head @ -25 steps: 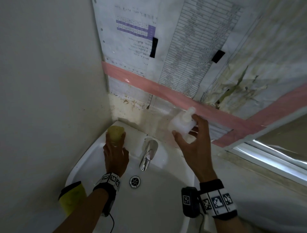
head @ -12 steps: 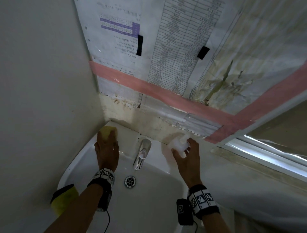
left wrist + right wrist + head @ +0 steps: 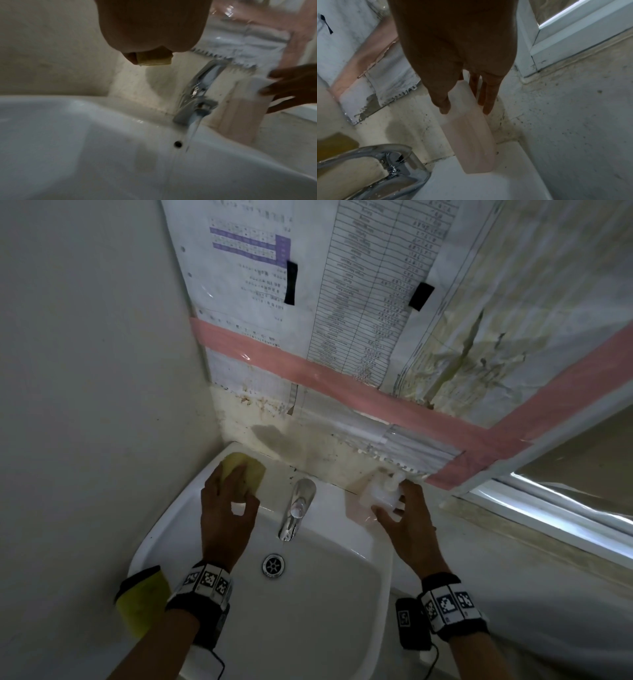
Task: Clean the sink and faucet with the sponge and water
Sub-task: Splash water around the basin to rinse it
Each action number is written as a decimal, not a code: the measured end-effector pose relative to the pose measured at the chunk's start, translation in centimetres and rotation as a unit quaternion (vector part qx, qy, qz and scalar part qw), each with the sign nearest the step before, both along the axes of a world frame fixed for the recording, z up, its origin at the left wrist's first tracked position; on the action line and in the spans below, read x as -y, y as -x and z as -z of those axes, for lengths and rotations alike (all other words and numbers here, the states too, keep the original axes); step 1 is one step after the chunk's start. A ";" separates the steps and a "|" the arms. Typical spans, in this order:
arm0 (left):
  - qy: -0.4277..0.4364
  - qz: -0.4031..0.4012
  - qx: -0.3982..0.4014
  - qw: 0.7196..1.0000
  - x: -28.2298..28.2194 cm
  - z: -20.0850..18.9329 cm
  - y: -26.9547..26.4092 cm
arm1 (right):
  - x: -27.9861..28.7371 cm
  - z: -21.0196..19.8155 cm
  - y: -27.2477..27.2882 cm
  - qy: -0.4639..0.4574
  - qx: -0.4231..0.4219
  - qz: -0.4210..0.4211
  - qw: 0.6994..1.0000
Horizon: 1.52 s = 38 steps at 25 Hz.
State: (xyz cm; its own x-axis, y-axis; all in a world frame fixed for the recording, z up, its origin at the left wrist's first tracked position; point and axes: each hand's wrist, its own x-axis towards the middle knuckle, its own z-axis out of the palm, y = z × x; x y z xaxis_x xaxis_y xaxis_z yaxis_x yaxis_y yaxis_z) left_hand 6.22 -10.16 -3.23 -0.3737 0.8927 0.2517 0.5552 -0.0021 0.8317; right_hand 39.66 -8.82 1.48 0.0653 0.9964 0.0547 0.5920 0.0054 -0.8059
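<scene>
Two hands are up at the far rim of the white sink [image 3: 164, 522]. Your left hand [image 3: 226, 508] grips the yellow sponge [image 3: 251, 470], fingers wrapped over its near side, at the far left corner of the sink ledge, close to where the side wall meets the stained back wall. From the left wrist view only a corner of the sponge [image 3: 154, 60] shows below the palm, so you cannot tell from there whether it touches the ledge.

Your right hand [image 3: 407, 515] holds a pale, translucent pump bottle [image 3: 378, 496] at the far right corner of the ledge. In the right wrist view the thumb sits on one face of the bottle [image 3: 474, 135] and the fingers [image 3: 489, 94] lie straight down along the other side, a loose grasp between thumb and fingers. The bottle's base looks to be at or just above the ledge; you cannot tell if it rests there.

Between your hands stands the chrome faucet [image 3: 296, 508], its spout pointing toward you over the basin. A thin stream of water [image 3: 192, 129] runs from the spout in the left wrist view, past the small overflow hole [image 3: 177, 144]. The drain [image 3: 273, 566] lies in the basin just near of the spout.

Near left of the sink, beside your left forearm, a second yellow sponge with a dark backing [image 3: 144, 601] sits at the sink's rim. On the far wall, printed sheets [image 3: 363, 289] are held by pink tape [image 3: 342, 385], and a window frame [image 3: 548, 501] runs along the right.
</scene>
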 end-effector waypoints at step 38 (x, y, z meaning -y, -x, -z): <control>0.266 0.026 0.477 0.837 6.4 6.1 -7.5 | 5.2 5.8 10.6 0.423 -0.463 0.076 0.775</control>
